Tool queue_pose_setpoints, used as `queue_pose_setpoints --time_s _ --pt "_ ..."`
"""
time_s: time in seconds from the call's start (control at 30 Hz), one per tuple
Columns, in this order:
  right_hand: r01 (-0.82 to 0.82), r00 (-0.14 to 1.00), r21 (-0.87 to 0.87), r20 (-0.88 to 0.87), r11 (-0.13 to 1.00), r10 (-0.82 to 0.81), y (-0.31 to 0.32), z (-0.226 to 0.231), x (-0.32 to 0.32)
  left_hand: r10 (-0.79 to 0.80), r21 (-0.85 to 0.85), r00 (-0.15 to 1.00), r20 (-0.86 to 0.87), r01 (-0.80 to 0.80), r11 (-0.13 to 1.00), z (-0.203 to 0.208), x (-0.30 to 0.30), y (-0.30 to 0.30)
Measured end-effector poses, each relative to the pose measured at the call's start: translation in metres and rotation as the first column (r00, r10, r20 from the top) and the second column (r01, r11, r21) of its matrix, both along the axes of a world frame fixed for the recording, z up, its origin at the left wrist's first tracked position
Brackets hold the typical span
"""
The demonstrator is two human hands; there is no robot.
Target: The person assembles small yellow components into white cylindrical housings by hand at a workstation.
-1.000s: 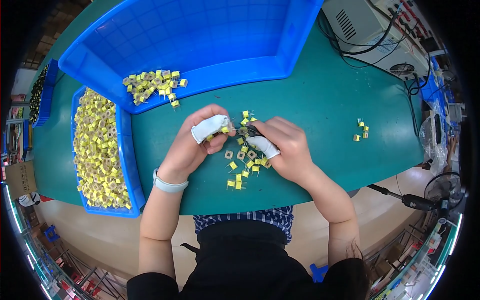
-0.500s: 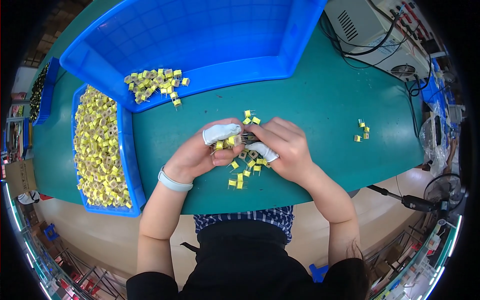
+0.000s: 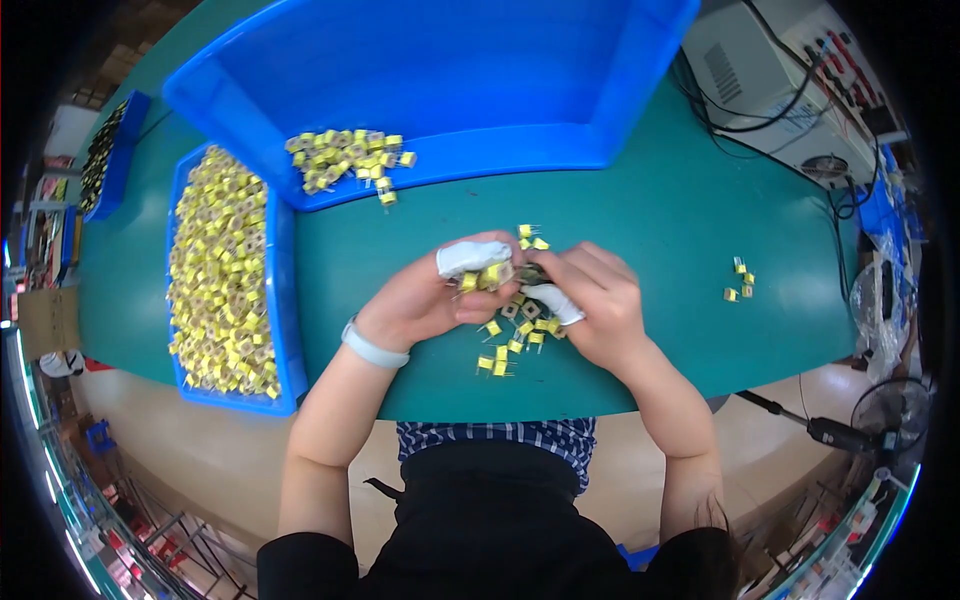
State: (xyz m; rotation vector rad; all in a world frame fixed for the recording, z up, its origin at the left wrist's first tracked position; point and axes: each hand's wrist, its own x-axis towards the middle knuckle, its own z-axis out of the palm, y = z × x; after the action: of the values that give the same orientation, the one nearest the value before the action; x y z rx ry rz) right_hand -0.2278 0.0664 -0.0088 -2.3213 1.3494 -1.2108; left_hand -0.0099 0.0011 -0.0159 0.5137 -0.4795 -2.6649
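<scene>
Several small yellow-wrapped transformers with thin metal pins are pinched in my left hand, which is closed around them and wears white cots on its thumb. My right hand, also with a white finger cot, is closed on a small dark metal pliers-like tool. The tool's tip meets the pins of a held transformer, and fingers hide most of its body. Loose transformers lie on the green table just below and beyond my hands.
A blue bin full of transformers stands at the left. Behind it a large blue crate lies tipped toward me, with a heap at its left. A few transformers sit at the right, near a grey instrument with cables.
The whole view has shifted, so table and hands appear slightly further right. Both hands keep their grip, close together, with the tool at the held transformers.
</scene>
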Motion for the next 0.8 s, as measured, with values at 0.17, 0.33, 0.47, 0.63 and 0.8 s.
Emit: queue_pose_setpoints --time_s 0.17,0.33,0.47,0.63,0.8 --pt "0.065 0.995 0.089 0.068 0.994 -0.072 0.003 0.005 0.000 0.119 0.167 0.947 -0.298 -0.071 0.983 0.008 0.002 -0.005" --pt "0.045 0.992 0.131 0.111 0.990 -0.060 0.005 0.002 0.001 0.298 0.137 0.918 -0.263 -0.271 0.953 0.030 0.034 0.019" --pt "0.042 0.990 0.122 0.130 0.992 -0.058 0.007 0.001 0.000 0.482 -0.109 0.875 -0.052 -0.484 0.868 0.052 0.079 0.039" --pt "0.036 0.983 0.080 0.175 0.996 -0.049 0.007 0.003 -0.002 0.872 -0.729 0.339 0.352 -0.485 0.483 0.086 0.155 -0.002" --pt "0.031 0.980 0.064 0.193 0.997 -0.042 0.005 0.005 0.002 0.954 -0.951 -0.078 0.290 0.089 0.296 0.076 0.266 -0.099"
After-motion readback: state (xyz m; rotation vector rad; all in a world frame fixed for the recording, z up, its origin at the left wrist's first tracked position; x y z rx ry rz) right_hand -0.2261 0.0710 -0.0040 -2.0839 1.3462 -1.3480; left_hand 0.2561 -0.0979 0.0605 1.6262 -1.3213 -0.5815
